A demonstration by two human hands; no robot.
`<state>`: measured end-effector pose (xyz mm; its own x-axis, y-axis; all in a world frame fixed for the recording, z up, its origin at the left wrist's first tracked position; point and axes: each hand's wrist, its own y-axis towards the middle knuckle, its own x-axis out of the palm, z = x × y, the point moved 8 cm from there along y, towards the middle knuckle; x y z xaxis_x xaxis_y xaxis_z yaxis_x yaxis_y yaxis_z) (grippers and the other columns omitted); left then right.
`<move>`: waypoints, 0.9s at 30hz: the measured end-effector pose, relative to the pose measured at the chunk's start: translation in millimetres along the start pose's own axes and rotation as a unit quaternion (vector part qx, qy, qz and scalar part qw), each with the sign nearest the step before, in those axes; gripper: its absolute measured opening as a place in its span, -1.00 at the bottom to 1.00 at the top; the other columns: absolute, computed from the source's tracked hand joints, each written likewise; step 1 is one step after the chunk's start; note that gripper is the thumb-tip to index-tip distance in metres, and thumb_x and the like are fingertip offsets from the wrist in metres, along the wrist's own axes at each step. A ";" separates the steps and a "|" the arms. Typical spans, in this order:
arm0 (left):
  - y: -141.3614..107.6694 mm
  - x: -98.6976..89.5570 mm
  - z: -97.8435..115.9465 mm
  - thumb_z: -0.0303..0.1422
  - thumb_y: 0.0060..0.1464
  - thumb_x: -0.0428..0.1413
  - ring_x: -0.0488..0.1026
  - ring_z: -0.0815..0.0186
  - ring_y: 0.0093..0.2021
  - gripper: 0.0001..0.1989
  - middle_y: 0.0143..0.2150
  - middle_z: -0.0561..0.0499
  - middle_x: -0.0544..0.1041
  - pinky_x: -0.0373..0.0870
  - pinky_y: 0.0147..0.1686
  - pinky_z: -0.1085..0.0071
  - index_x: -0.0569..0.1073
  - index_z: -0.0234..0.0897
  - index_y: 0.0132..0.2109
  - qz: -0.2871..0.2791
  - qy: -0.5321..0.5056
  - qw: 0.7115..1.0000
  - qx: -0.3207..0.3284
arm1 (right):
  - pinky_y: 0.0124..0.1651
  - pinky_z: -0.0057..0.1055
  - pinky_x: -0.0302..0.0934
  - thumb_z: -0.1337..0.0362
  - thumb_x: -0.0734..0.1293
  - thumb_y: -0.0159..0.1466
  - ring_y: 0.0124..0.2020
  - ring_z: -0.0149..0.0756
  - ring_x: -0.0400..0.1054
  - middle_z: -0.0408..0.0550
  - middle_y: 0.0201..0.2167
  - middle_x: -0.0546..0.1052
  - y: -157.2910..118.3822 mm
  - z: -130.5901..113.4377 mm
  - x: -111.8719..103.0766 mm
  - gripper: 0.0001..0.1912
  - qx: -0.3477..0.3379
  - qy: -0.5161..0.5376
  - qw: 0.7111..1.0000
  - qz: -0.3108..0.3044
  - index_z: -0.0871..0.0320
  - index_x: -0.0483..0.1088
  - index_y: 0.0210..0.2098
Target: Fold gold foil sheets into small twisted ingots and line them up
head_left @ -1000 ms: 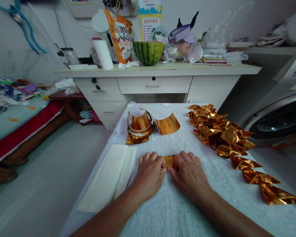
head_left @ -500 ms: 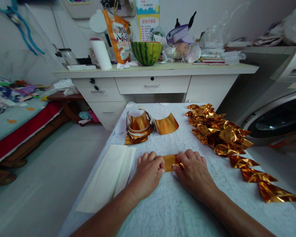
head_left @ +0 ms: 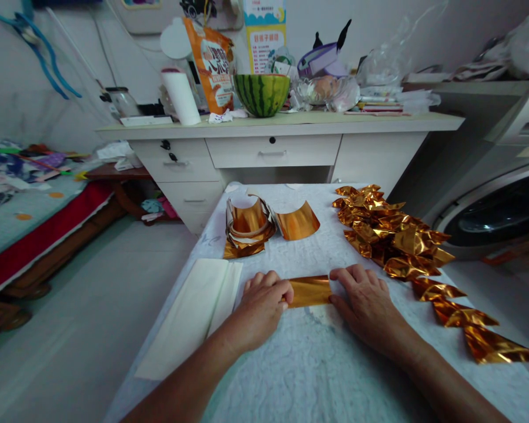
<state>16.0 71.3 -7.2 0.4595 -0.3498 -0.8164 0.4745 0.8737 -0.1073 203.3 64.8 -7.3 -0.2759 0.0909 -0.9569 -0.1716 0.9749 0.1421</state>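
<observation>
A strip of shiny gold foil paper (head_left: 309,291) lies on the cloth-covered table between my hands. My left hand (head_left: 264,302) is closed on the strip's left end, with the thumb and curled fingers gripping it. My right hand (head_left: 365,296) rests at the strip's right edge, its thumb and forefinger apart and close to the corners. Beyond the hands, a curled stack of gold foil sheets (head_left: 249,220) stands beside a single curved gold sheet (head_left: 298,222). Folded pale paper (head_left: 187,317) lies left of my left hand.
A heap of folded gold foil pieces (head_left: 392,232) covers the table's right side, trailing towards the near edge. Behind the table is a white desk (head_left: 273,150) bearing a cut watermelon (head_left: 262,95) and an orange bag (head_left: 211,67). A washing machine (head_left: 489,194) stands at right.
My right hand has moved right and loosened, from on the foil strip to its right edge. More of the strip now shows. My left hand stays almost in place.
</observation>
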 end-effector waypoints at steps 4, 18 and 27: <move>0.0 -0.1 0.7 -0.56 0.02 -0.06 0.25 0.22 -0.07 -0.78 -0.18 0.07 0.39 0.11 -0.10 0.29 0.36 -0.15 -0.25 -0.004 -0.004 1.000 0.007 | -0.14 -0.17 0.11 0.36 0.25 0.23 -0.18 -0.09 0.22 0.04 -0.19 0.37 1.3 -0.5 -1.3 -0.82 -0.017 0.062 0.998 0.005 0.15 0.30 -0.15; 1.8 -4.1 4.7 -0.39 0.10 0.06 0.30 0.19 -0.10 -0.98 -0.23 0.06 0.41 0.13 -0.13 0.27 0.38 -0.18 -0.31 0.039 0.014 0.999 -0.003 | -0.10 -0.18 0.14 0.33 0.36 0.18 -0.16 -0.12 0.24 0.00 -0.18 0.41 8.5 -7.2 0.0 -0.92 -0.019 0.134 0.991 -0.014 0.11 0.38 -0.31; 2.0 -12.8 -7.8 -0.44 -0.11 0.21 0.28 0.12 0.04 -0.56 -0.03 -0.03 0.37 0.22 0.03 0.22 0.30 -0.20 -0.04 0.149 -0.048 0.987 -0.036 | -0.04 -0.17 0.15 0.33 0.30 0.26 -0.11 -0.14 0.25 -0.02 -0.18 0.42 6.8 -7.8 -2.5 -0.91 -0.035 0.194 0.980 -0.032 0.09 0.42 -0.39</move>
<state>5.1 80.2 -1.4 0.6413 -0.1003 -0.7607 0.2534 0.9635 0.0866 195.5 69.7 -2.0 -0.5981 -0.0674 -0.7986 -0.2614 0.9584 0.1148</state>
